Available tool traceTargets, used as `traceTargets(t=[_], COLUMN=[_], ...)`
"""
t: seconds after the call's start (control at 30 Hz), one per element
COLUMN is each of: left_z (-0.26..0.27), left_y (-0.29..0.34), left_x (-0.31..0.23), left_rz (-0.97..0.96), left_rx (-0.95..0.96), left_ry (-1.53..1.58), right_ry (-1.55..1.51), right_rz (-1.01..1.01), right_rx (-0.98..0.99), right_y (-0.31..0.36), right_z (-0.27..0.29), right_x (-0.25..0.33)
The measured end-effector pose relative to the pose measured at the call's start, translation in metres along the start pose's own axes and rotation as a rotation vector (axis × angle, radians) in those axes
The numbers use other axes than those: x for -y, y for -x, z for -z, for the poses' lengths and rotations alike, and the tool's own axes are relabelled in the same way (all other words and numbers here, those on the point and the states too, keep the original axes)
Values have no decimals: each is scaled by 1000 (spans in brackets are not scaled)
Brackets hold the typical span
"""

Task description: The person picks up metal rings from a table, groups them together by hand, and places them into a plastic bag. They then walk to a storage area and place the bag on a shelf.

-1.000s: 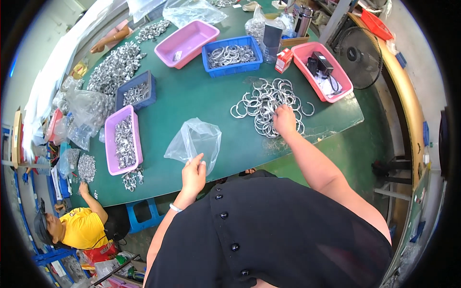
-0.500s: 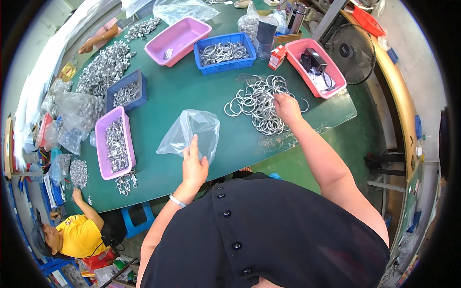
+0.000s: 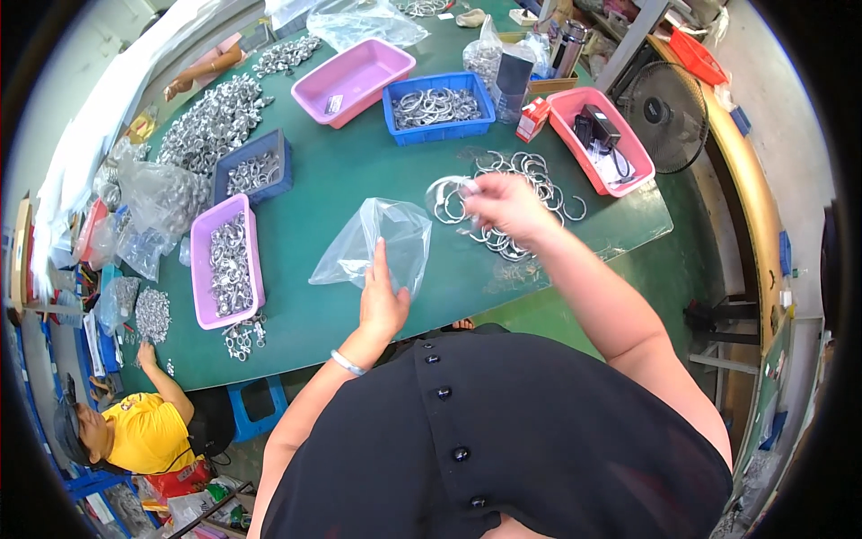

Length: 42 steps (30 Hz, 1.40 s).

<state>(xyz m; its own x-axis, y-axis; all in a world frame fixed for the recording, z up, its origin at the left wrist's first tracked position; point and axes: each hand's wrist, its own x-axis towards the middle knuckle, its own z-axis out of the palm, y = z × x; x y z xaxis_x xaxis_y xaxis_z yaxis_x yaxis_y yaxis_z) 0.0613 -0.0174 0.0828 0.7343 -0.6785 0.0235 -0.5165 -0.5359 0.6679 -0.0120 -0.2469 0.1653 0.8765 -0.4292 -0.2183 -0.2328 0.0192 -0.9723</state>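
Note:
A clear plastic bag lies on the green table in front of me, its mouth partly spread. My left hand is at the near edge of the bag, index finger stretched along the film and the other fingers and thumb closed on it. To the right, my right hand is raised over a loose pile of metal rings. Pinched in its fingers are a few shiny metal rings, slightly blurred and pointing toward the bag. The hand covers the middle of the pile.
Behind the pile stand a blue basket of rings, a pink bin with a black device, and a red-white box. A purple bin of metal parts sits left. A co-worker in yellow works at the left edge.
My right hand has lifted rings off the pile and moved left toward the bag. The left hand keeps its hold on the bag. The whole view has shifted slightly.

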Motion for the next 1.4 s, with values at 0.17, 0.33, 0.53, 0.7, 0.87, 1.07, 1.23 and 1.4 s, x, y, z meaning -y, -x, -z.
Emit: traceTargets(t=[0.17,0.33,0.53,0.7,0.87,1.07,1.23,1.4], left_z=[5,9,31,52,58,42,38,41], left_y=[2,10,13,11,15,20,25,30], left_x=[-11,3,-5,-10,-7,-6,-5,-3], left_rz=[50,7,119,18,52,18,1,39], left_rx=[37,-83,-68,-162,-126,-22,-16,1], left_ry=[146,146,243,454,336,281,271,215], right_ry=[-81,431,601,1258,1307,1487,1610,1666], right_rz=[-193,126,309,-200,-156,62,104,211], right_rx=[202,319,40,-213,-269,-86,114,209], right_y=[-14,-12,-22,-37,-37,-41,-37,-35], right_z=[-64,-86,-37,55,59,60,70,73], right_x=[-27,-17,-20,-77,-113,-117,-111,-116])
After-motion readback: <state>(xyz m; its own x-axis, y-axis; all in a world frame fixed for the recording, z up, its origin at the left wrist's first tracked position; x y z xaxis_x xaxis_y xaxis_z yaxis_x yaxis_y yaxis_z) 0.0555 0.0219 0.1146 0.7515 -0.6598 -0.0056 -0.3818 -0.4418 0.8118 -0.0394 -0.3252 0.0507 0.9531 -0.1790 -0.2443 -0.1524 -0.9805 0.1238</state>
